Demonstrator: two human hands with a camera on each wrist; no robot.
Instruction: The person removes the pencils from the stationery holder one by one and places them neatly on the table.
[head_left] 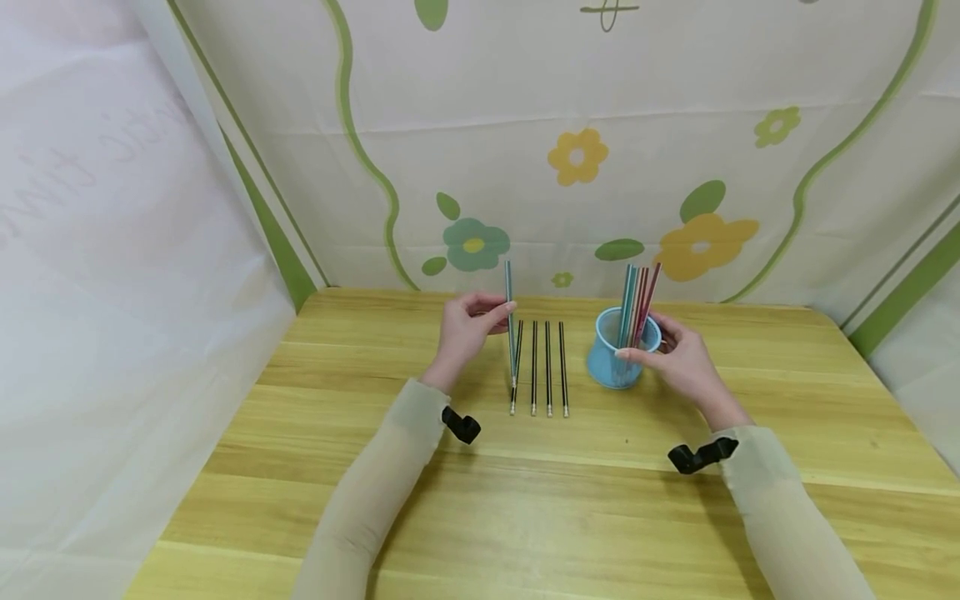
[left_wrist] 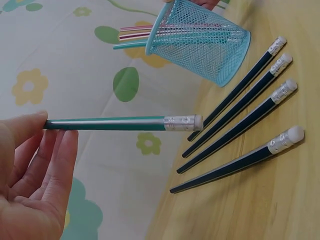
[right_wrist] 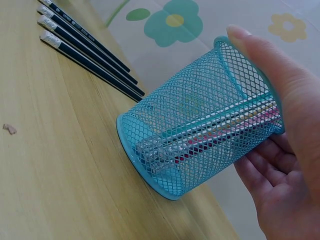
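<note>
My left hand [head_left: 467, 327] pinches a green pencil [left_wrist: 107, 123] near its upper end, between the thumb and fingers. That pencil stands nearly upright with its white eraser end down, overlapping the leftmost black pencil in the head view. Several black pencils [left_wrist: 232, 167] lie side by side on the table, erasers toward the person. To their right, my right hand [head_left: 688, 367] grips a light blue mesh pen cup [right_wrist: 185, 90] by its rim, thumb on the near side. Green, pink and red pencils [head_left: 643, 292] lean inside the cup, eraser ends at its bottom.
The wooden table [head_left: 495, 517] reaches back to a white cloth [head_left: 525, 75] printed with flowers and leaves. A small brown scrap [right_wrist: 9, 129] lies on the wood in front of the cup. Each wrist carries a black camera mount [head_left: 461, 426].
</note>
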